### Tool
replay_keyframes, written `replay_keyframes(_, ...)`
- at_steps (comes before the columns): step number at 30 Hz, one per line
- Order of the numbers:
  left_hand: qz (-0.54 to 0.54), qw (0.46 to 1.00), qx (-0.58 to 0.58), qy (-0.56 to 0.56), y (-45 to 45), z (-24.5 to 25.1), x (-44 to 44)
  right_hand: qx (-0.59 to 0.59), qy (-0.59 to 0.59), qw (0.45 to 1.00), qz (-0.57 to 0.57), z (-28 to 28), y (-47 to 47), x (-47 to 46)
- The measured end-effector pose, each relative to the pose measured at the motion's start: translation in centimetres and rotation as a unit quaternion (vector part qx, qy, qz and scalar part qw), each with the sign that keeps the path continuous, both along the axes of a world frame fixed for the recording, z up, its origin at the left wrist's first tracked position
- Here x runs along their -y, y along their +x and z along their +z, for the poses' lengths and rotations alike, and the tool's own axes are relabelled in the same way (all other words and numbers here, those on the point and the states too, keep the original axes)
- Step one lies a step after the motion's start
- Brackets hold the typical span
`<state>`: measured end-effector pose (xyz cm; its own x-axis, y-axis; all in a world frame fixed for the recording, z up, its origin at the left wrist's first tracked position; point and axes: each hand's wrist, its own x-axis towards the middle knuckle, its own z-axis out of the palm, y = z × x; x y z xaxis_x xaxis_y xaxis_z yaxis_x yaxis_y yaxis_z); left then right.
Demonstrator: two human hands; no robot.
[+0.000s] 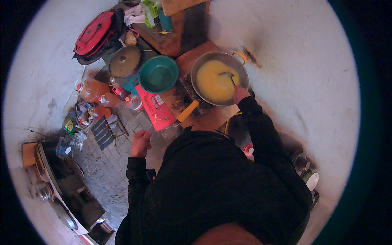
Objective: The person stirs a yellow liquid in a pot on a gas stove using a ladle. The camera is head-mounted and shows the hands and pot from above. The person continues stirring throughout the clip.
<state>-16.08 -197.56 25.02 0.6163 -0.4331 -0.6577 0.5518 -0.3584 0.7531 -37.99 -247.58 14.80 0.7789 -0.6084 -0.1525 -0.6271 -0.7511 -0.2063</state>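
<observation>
My right hand [240,94] is closed on the handle of a metal ladle [228,74], over the near right rim of a large wok [244,80]. The ladle's head lies in the yellow liquid [214,81] that fills much of the wok. An orange long handle [188,111] sticks out from the wok toward me, and a small orange loop handle [240,57] is on its far side. My left hand [141,143] is loosely curled over the paved floor, with no held object visible. Left of the wok stands a green plastic basin [158,74].
A red panel with writing [156,111] lies below the basin. Beyond it are a lidded pan [125,62], several plastic bottles [133,102] and a red bag [95,33]. A small slatted stool [104,133] stands on the floor. A wall [291,61] rises close on the right.
</observation>
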Motion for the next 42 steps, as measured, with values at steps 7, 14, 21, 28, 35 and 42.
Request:
replay_keyframes(7, -0.038, 0.999, -0.008, -0.003, 0.9, -0.2, 1.7, -0.029, 0.049, 0.998, -0.036, 3.2, -4.0, -4.1)
replay_keyframes(14, -0.078, 0.997, -0.004, -0.003, 2.0, -0.6, 3.9, -0.044, 0.047, 0.997, 0.042, 3.6, -5.4, -7.1)
replay_keyframes(21, -0.100, 0.995, 0.004, -0.007, 2.6, -1.3, 5.0, -0.035, 0.050, 0.993, 0.098, 4.2, -4.6, -8.9)
replay_keyframes(28, -0.096, 0.995, 0.008, -0.005, 2.7, -1.4, 5.0, 0.008, 0.092, 0.996, 0.021, 3.2, -0.9, -8.2)
replay_keyframes(35, -0.052, 0.999, -0.011, -0.012, 2.4, -0.8, 3.2, 0.028, 0.070, 0.997, 0.033, 3.4, 3.2, -7.1)
replay_keyframes(42, -0.007, 1.000, -0.011, -0.015, 1.3, -0.6, 0.9, 0.034, 0.029, 0.999, 0.014, 2.0, 6.3, -3.9)
